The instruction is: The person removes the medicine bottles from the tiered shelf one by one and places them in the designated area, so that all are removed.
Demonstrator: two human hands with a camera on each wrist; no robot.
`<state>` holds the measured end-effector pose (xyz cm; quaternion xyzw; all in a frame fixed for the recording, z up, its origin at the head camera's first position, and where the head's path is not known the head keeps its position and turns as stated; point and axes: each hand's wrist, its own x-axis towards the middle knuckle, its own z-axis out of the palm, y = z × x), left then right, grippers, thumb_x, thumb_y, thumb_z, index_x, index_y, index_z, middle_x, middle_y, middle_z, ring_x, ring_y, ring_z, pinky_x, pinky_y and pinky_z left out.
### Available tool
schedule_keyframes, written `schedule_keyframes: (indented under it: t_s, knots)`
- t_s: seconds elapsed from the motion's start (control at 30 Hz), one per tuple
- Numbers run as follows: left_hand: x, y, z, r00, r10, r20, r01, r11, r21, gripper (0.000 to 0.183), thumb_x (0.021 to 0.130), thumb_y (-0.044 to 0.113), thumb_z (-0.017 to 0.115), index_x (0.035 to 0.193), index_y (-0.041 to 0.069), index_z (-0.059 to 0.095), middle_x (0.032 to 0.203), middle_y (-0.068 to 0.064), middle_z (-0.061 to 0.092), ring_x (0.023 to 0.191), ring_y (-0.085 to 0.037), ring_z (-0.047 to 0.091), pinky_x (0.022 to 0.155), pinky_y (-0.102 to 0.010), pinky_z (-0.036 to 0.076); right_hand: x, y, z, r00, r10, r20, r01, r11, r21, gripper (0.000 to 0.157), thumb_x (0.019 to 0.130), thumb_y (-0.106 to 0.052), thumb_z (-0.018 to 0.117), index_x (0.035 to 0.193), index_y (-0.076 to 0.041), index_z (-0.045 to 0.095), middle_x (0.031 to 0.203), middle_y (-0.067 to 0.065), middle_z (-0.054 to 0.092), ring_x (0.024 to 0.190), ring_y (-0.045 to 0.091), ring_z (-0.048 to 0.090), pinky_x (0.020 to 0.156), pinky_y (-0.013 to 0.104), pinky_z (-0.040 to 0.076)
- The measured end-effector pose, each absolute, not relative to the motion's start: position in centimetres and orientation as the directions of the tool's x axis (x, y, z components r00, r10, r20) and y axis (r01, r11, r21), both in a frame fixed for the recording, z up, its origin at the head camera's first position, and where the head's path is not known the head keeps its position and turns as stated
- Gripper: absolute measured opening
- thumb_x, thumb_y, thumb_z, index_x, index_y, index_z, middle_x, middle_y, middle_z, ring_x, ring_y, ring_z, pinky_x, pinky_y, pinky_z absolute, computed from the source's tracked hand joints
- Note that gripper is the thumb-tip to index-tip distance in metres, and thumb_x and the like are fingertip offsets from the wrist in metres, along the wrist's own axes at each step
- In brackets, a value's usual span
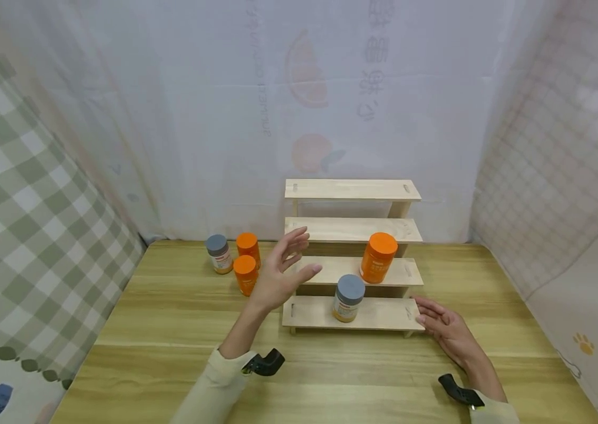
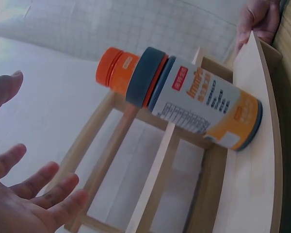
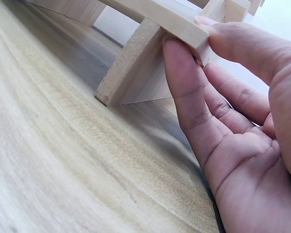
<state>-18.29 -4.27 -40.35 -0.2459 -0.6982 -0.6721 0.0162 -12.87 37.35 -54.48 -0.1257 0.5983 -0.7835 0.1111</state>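
A stepped wooden shelf (image 1: 352, 228) with several tiers stands on the table. On its lowest tier is a grey-capped bottle (image 1: 349, 298), its printed label facing the camera in the left wrist view. An all-orange bottle (image 1: 379, 258) sits one tier up, towards the right. My left hand (image 1: 281, 272) is raised over the shelf's left end, fingers spread and holding nothing. At the opposite end, my right hand (image 1: 447, 331) pinches the corner of the lowest board (image 3: 177, 26), thumb above and a finger underneath.
Left of the shelf, another grey-capped bottle (image 1: 219, 254) and two small orange bottles (image 1: 246, 275) form a cluster near the back edge of the wooden table (image 1: 172, 341). A pale printed curtain (image 1: 214, 118) hangs behind, and patterned cloth (image 1: 18, 194) borders the left side.
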Motion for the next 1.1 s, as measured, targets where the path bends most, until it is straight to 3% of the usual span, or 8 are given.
schedule_keyframes:
  t_s: [0.43, 0.77, 1.1]
  knots:
    - [-19.2, -0.6, -40.1, -0.866, 0.407, 0.290, 0.317, -0.001, 0.948, 0.077, 0.092, 0.033, 0.077, 0.157, 0.016, 0.039, 0.153, -0.016, 0.048, 0.140, -0.033, 0.049, 0.118, -0.053, 0.042, -13.2, 37.6, -54.8, -0.937, -0.342, 0.069, 0.022, -0.254, -0.967, 0.046, 0.104, 0.010, 0.045, 0.145, -0.010, 0.055, 0.126, -0.003, 0.069, 0.113, 0.005, 0.067, 0.091, 0.020, 0.058]
    - [-20.0, 1.6, -39.9, -0.845, 0.462, 0.270, 0.302, -0.004, 0.953, 0.074, 0.093, 0.032, 0.075, 0.157, 0.019, 0.040, 0.153, -0.014, 0.050, 0.142, -0.035, 0.049, 0.119, -0.051, 0.041, -12.8, 37.3, -54.7, -0.938, -0.339, 0.073, 0.019, -0.261, -0.965, 0.046, 0.104, 0.010, 0.045, 0.146, -0.009, 0.054, 0.127, -0.003, 0.069, 0.114, 0.006, 0.067, 0.091, 0.020, 0.058]
    - [-20.7, 3.2, -40.5, -0.822, 0.522, 0.228, 0.259, -0.014, 0.966, 0.073, 0.093, 0.034, 0.075, 0.157, 0.020, 0.041, 0.152, -0.008, 0.053, 0.139, -0.027, 0.053, 0.118, -0.051, 0.042, -13.0, 37.6, -54.7, -0.935, -0.349, 0.065, 0.030, -0.260, -0.965, 0.046, 0.105, 0.009, 0.044, 0.143, -0.013, 0.056, 0.128, -0.004, 0.068, 0.114, 0.005, 0.067, 0.091, 0.020, 0.058]
